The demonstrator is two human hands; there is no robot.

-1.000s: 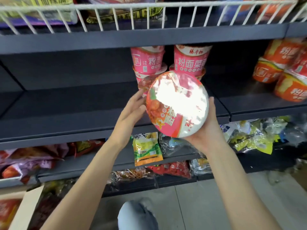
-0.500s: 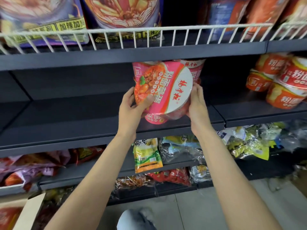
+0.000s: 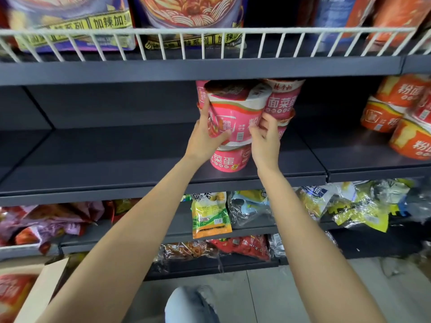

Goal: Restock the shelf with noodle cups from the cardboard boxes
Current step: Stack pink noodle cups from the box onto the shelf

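At the far lower left, an open cardboard box shows its pale flap, with red packaging inside it. Bagged snacks lie on the lower shelf just above it. The dark grey shelf stretches bare across its left half. The left hand reaches up to a pink noodle cup; its grip wraps the cup's left side, fingers up along the wall and thumb across the front. That cup is tilted, its lid leaning toward the camera, and sits on top of another pink cup that stands upright on the shelf near the front edge. The right hand takes the held cup's right side, its grip curled with fingertips pressing the wall. Just behind stand stacked pink cups, their tops close under the upper shelf. A green and yellow snack bag hangs below the hands. Well apart to the right, orange noodle cups are stacked on the neighbouring shelf section. Above all, a white wire rail fronts large noodle bowls.
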